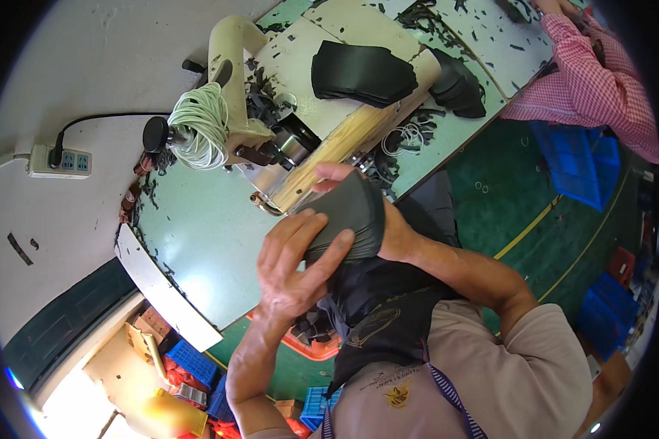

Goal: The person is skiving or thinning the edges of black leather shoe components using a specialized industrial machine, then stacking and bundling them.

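Between my two hands is a thick stack of dark grey curved flat pieces (351, 212), their edges fanned into layers. My left hand (294, 260) grips the near left side, its thumb and fingers pressed on the stack. Around the far right side wraps my right hand (397, 233), with some of its fingers showing past the upper edge and the rest hidden. Just beyond the stack is a cream machine (234, 73) with a dark metal cylinder (294, 143) and a wooden board (329, 154). A pile of black pieces (362, 73) lies on the machine's flat top.
Another black pile (458, 84) lies beside the machine on the pale green table (198, 241), among dark scraps. A coil of white cord (200, 128) hangs on the machine. A power strip (60, 162) is at left. A person in a checked sleeve (600, 84) sits far right, near a blue crate (582, 164).
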### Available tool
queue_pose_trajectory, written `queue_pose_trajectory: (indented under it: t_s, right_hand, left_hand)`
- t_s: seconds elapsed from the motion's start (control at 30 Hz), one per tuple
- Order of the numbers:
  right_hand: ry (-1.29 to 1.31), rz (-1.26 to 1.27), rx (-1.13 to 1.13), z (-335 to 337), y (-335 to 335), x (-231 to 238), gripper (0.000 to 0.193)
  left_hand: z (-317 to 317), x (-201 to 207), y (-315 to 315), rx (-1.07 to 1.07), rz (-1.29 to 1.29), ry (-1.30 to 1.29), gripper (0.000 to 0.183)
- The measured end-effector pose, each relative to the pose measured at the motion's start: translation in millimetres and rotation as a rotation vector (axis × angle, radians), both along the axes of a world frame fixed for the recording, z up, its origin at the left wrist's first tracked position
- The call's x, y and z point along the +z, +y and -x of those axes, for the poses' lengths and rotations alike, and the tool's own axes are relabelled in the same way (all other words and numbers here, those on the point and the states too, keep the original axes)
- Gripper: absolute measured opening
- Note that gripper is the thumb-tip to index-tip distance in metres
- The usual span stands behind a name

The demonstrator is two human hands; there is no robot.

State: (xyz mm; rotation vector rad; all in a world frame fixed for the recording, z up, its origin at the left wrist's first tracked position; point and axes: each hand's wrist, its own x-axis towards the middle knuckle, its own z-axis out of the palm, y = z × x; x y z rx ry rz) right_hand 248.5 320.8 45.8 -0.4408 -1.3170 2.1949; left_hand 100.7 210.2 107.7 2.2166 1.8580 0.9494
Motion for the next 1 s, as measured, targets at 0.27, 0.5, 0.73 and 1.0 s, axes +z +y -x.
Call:
queue_pose_trajectory:
  t_s: [0.27,0.5,0.73,1.0]
  right_hand:
    - [-0.222,-0.19,0.36,-46,-25,20,0.052]
    - [-0.31,-0.128,0.515,-116,-55,27,0.053]
    - [-0.41,-0.101,0.448,-38,-20,21,0.048]
    - [-0.372,0.359,0.09,2,16,21,0.04]
  left_hand:
    - [-14,26,-45,0.298,0.804,-0.993,0.054]
    - [-60,19,-127,0.306,1.113,-1.265,0.061]
    - [2,-4,-69,0.741,0.815,-1.003,0.027]
    - [72,0,11,0.478,0.761,-1.091,0.035]
